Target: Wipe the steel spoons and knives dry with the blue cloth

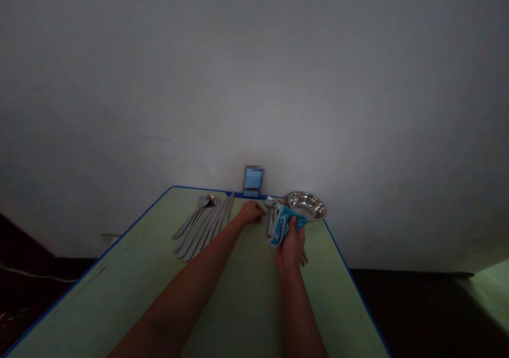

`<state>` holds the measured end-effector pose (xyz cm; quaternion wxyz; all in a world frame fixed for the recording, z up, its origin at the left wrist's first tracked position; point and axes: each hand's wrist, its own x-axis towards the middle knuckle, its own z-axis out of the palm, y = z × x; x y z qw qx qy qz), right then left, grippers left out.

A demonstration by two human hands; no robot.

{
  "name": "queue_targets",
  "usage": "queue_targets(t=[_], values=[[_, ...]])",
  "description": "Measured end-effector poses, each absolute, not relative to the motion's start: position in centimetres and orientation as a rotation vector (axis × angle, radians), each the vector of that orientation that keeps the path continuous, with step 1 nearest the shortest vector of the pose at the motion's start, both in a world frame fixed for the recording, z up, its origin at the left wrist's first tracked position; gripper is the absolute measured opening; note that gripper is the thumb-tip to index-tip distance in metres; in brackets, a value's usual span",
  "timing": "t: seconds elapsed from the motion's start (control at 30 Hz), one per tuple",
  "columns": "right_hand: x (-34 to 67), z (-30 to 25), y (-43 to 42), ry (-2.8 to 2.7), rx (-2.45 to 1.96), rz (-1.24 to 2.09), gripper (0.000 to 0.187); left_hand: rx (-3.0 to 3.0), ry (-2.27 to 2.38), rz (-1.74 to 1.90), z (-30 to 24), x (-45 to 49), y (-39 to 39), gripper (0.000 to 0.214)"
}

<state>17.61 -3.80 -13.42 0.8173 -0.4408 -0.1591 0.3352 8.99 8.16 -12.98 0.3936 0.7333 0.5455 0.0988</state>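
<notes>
My right hand (pixel 292 244) is closed around a bunched blue cloth (pixel 284 223) with pale edges, held over the right side of the table. My left hand (pixel 251 212) is near the table's far edge, its fingers curled together and pointing right. Whether anything is between them is hidden. Just right of its fingertips lies a spoon (pixel 270 203), bowl away from me. More cutlery lies by the cloth, partly covered by it and my right hand; two thin handles (pixel 304 257) show beyond the wrist.
Several metal spoons (pixel 204 201) and several table knives (pixel 207 230) lie fanned left of my left forearm. A shiny steel bowl (pixel 307 205) stands at the far right corner. A blurred-out screen device (pixel 253 181) leans at the wall (pixel 254 82). The pale green table (pixel 246 305) has blue edging.
</notes>
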Motion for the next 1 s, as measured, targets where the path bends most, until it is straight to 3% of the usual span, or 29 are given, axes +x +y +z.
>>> queue_targets(t=[1.0], values=[[16.8,-13.4,-4.3,-0.373,-0.912,0.718,0.024,1.980,2.101,0.390,-12.1,-6.0,8.6,0.025]])
